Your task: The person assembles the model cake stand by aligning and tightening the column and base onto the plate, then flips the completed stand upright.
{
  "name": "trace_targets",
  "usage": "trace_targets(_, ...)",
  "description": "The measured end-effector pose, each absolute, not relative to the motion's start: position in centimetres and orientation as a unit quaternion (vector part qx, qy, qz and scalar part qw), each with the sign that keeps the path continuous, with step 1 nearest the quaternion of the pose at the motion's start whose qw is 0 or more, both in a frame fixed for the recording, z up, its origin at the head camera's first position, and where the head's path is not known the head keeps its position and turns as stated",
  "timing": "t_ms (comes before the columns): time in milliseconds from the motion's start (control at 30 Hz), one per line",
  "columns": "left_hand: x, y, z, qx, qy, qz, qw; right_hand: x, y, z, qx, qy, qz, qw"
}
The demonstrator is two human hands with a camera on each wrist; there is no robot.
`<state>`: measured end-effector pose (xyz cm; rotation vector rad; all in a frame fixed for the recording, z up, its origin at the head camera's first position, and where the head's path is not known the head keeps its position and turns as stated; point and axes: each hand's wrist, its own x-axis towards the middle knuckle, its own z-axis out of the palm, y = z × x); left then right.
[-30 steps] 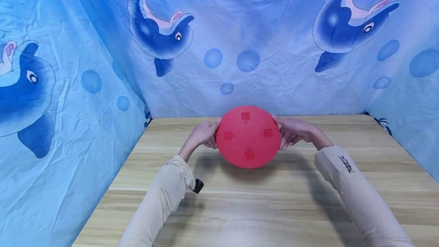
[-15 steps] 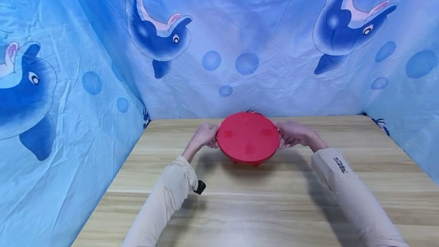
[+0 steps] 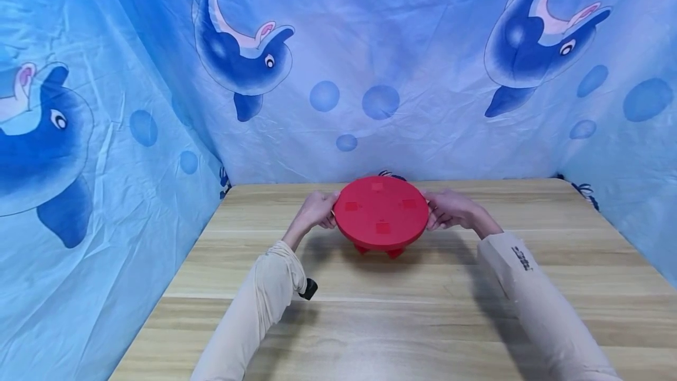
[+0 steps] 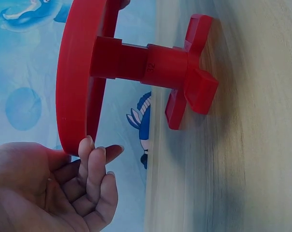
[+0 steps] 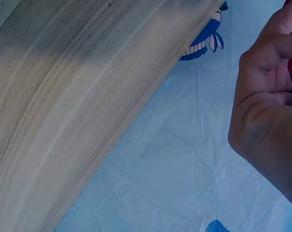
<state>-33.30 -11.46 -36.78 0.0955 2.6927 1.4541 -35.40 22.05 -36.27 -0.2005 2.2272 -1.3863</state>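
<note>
Between my two hands, in the head view, is a small red pedestal table [image 3: 381, 213] with a round top and four square marks on it. Its thick stem [image 4: 167, 65], marked 32, and splayed feet [image 4: 202, 92] show in the left wrist view, the feet close over the wooden surface. My left hand [image 3: 315, 210] grips the rim on the left, thumb on top and fingertips curled under the edge. On the opposite side my right hand [image 3: 452, 209] pinches the rim. Only a sliver of red shows beside the right hand in the right wrist view.
A wooden table [image 3: 370, 322] lies under the red piece. Blue cloth with printed dolphins [image 3: 243, 46] hangs behind and along both sides, close to the table's far edge. A black strap end [image 3: 308, 288] sticks out at my left sleeve.
The red top has tipped from facing me to nearly level, and its feet now show below the front rim. Both hands keep hold of the rim and have barely shifted.
</note>
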Motion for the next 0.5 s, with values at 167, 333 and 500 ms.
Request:
trace_targets(167, -33.4, -11.6, -36.9, 0.032, 0.877, 0.478, 0.037, -35.5, 22.0, -36.4, -0.076, 0.816, -0.514, 0.252)
trace_targets(333, -33.4, -11.8, -37.3, 0.038, 0.872, 0.487, 0.036, -35.5, 22.2, -37.1, -0.076, 0.809, -0.53, 0.244)
trace_targets(500, -32.7, -12.2, -38.0, 0.038, 0.862, 0.504, 0.033, -34.6, 23.0, -38.4, -0.111, 0.801, -0.555, 0.196)
